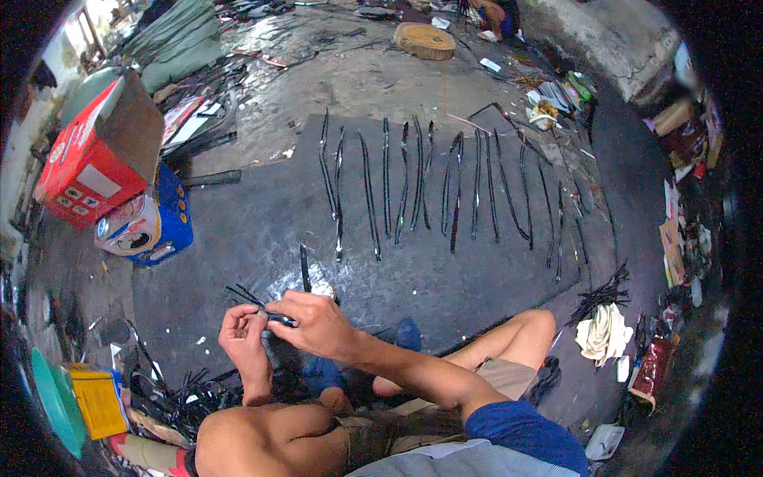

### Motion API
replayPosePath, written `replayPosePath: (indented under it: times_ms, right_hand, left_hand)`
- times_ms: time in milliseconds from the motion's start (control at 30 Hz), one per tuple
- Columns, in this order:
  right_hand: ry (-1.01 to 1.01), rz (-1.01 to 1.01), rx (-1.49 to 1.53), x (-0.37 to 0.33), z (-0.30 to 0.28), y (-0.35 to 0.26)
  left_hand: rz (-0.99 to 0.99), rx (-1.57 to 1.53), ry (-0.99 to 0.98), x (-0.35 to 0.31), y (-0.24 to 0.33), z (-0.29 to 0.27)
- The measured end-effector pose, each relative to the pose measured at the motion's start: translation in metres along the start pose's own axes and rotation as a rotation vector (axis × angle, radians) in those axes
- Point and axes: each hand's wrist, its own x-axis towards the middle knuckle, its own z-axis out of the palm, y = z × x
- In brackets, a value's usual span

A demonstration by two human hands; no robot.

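Note:
In front of my lap my two hands meet, fingers closed. My left hand (246,338) pinches several thin black strips (245,295), whose ends fan out up and to the left. Close against it, my right hand (318,324) grips a short, dark, shiny piece (282,319); its exact kind is hard to make out. Just beyond my right knuckles is a flat black strip (305,266). Farther off, several long glossy black strips (369,195) lie side by side in a row on a dark sheet (262,203).
At left a red carton (89,187) leans on a blue box (171,222). A round wooden block (424,41) sits at the far side. Black scraps (199,389) pile up by my left side, near a yellow box (97,400). A cream cloth (604,332) lies right of my knee.

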Motion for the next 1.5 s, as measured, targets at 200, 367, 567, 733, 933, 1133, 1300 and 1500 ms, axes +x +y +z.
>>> replayPosePath:
  times_ms: [200, 367, 567, 733, 933, 1133, 1300, 1500]
  right_hand:
    - [0.116, -0.075, 0.070, 0.002, 0.009, -0.003]
    - [0.160, -0.112, 0.055, 0.004, 0.010, -0.010]
    - [0.080, -0.152, 0.033, -0.001, 0.007, -0.016]
    - [0.008, -0.150, -0.103, -0.010, -0.005, -0.032]
    - [-0.062, -0.172, -0.154, -0.050, -0.024, -0.019]
    - [-0.246, -0.192, -0.272, -0.107, -0.071, -0.004]
    - [-0.188, 0.150, -0.158, -0.151, -0.088, 0.003]
    - [-0.193, 0.350, -0.091, -0.194, -0.099, 0.014]
  left_hand:
    - [-0.201, -0.377, -0.060, -0.002, 0.000, -0.008]
    - [-0.248, -0.514, -0.023, -0.010, -0.009, -0.009]
    - [-0.175, -0.464, -0.045, -0.006, 0.002, -0.015]
    - [-0.134, -0.373, 0.027, 0.014, 0.025, -0.035]
    - [-0.117, -0.374, 0.203, 0.058, 0.007, -0.075]
    - [-0.229, -0.370, 0.356, 0.104, -0.044, -0.118]
    - [-0.313, -0.275, 0.420, 0.124, -0.102, -0.150]
    - [-0.379, -0.120, 0.480, 0.151, -0.152, -0.155]
